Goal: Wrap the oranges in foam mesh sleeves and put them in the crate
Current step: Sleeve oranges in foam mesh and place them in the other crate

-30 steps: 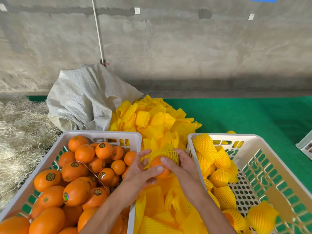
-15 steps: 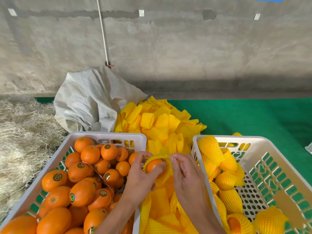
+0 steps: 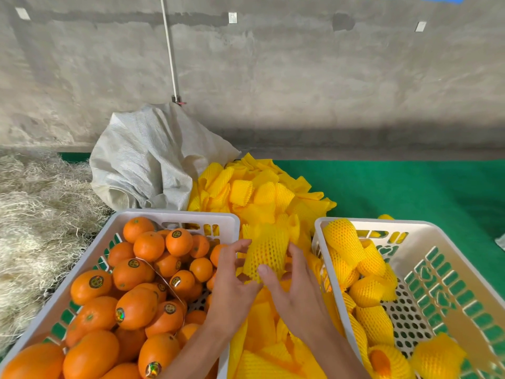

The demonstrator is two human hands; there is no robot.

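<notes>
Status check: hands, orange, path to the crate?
Both hands, left and right, grip the sleeved orange. Right crate part filled. Nothing in the way.

Bright, even light fills the scene, with a soft shadow band along the base of the wall [image 3: 273, 77]. Wide-angle distortion bows the edges; the hands appear slightly blurred.

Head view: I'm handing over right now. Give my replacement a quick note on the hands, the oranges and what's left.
Left hand and right hand both hold the sleeved orange between the two crates.
Left crate is full of bare oranges.
Right crate holds several wrapped ones.
Spare sleeves are piled behind.
Left to do: put this orange in the right crate, then wrap the rest.
</notes>
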